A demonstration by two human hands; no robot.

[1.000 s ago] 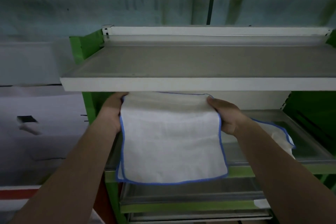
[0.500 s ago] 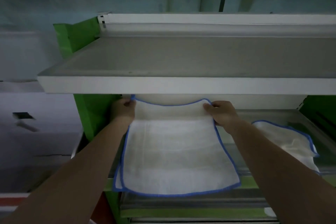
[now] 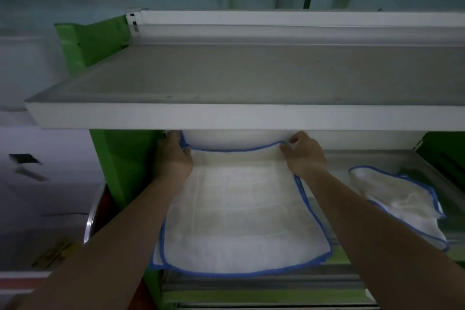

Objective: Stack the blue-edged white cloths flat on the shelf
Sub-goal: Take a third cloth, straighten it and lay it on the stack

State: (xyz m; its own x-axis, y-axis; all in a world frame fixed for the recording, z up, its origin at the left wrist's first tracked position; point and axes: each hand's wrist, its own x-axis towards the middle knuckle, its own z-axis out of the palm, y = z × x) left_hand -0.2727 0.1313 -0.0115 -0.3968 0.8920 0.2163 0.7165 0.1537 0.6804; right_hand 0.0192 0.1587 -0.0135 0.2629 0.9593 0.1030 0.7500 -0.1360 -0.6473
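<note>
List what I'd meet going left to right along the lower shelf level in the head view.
Green upright → left hand → flat cloth held at its far corners → right hand → crumpled cloth lying apart on the lower shelf.

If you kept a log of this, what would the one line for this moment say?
step: laying cloth flat | left hand: gripping far-left corner | right hand: gripping far-right corner | cloth: spread on middle shelf | second cloth: crumpled, right

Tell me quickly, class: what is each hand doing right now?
Left hand: closed on the far left corner of the flat cloth.
Right hand: fingers pinching the same cloth's far right corner.
</note>
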